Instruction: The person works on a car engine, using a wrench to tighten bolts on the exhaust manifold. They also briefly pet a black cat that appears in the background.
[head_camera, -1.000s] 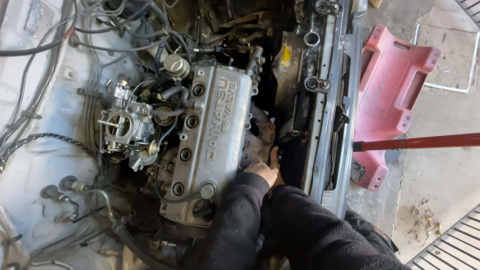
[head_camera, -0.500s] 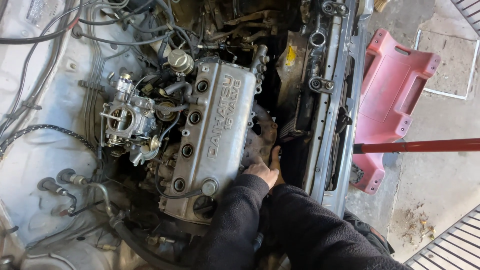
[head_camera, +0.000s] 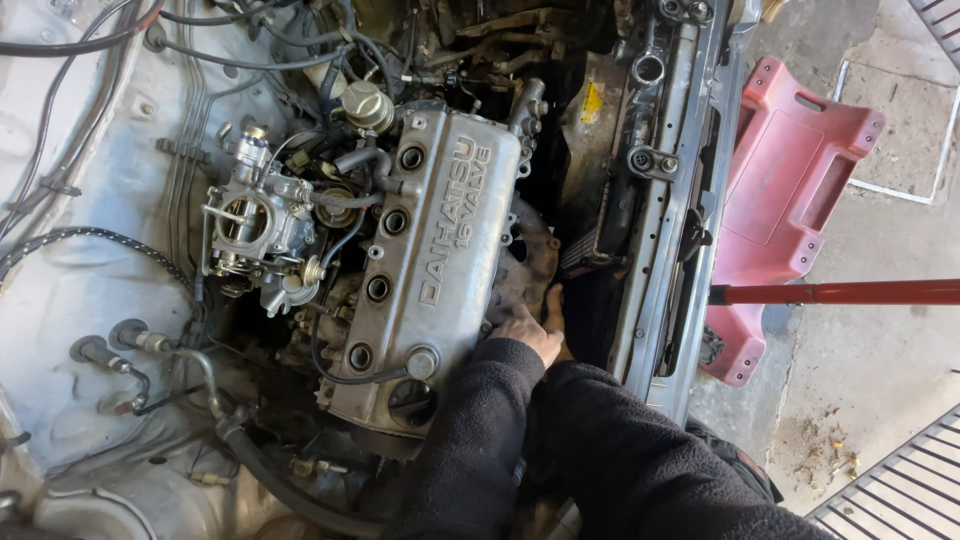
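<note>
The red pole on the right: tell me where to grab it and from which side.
Grip the red pole on its bare mid-length, coming down from above. It lies level over open concrete floor, clear all round there, while its left end sits against the car's front rail.

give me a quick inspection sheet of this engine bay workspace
surface: pale engine bay wall, dusty
job's things: grey valve cover; rusty manifold beside it
clutter: carburettor and hoses at the cover's other side
grippers: left hand on the manifold's edge by the cover; right hand reaches into the dark gap, mostly hidden, grip unclear
cables: black wires across the top; braided line
surroundings: red creeper, red bar, concrete floor
</note>
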